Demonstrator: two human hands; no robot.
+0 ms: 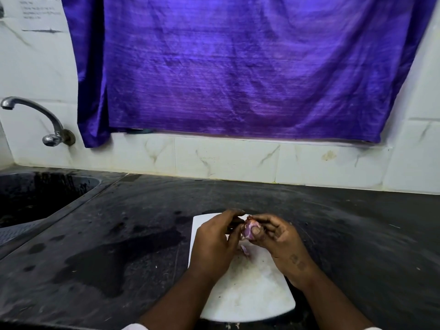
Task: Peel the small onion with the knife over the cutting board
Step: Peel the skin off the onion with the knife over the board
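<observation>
One onion (pixel 249 231) sat pinched in the right hand (pixel 278 236), thumb pressed on its purple flesh. Just left of it, the left hand (pixel 214 241) curled round one knife (pixel 232 226), mostly hidden by fingers. Both hands hovered over one white board (pixel 250 296); one peel scrap (pixel 245 250) lay beneath them.

Right hand (pixel 278 236) pinches the small onion (pixel 249 231) above the white cutting board (pixel 250 294); left hand (pixel 214 244) grips the knife (pixel 232 226) beside it.
</observation>
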